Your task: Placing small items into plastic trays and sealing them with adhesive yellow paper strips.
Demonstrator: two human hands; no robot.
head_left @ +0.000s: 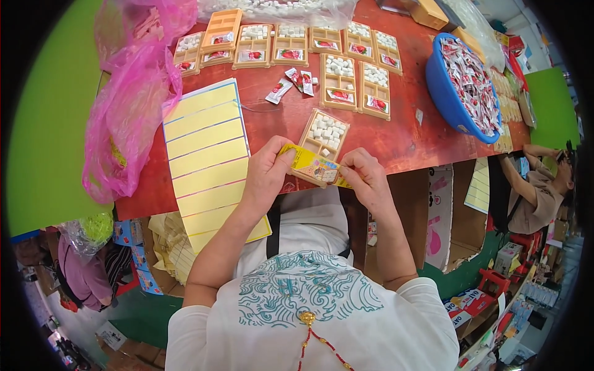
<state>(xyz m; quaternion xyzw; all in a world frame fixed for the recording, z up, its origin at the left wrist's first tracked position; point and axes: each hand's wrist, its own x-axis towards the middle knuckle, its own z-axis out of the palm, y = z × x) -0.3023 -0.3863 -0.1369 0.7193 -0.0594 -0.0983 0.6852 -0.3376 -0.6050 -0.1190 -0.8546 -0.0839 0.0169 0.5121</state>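
Note:
A yellow printed label strip (312, 164) is stretched across the near end of a tan compartment tray (334, 115) at the table's front edge. White cubes (327, 131) fill the tray's far compartment. My left hand (270, 167) pinches the strip's left end between thumb and fingers. At its right end, my right hand (365, 175) grips the strip with closed fingertips. The tray's near compartment is hidden under the label. Left of my left hand lies a sheet of yellow label strips (207, 148), its near end hanging over the table edge.
Several filled trays (288, 44) stand in rows at the back, with loose sachets (297, 81) before them. A blue basin (455, 99) heaped with sachets sits at right. Pink plastic bags (133, 117) lie at left. Open cardboard boxes (467, 210) stand below the table edge. Other people sit at both sides.

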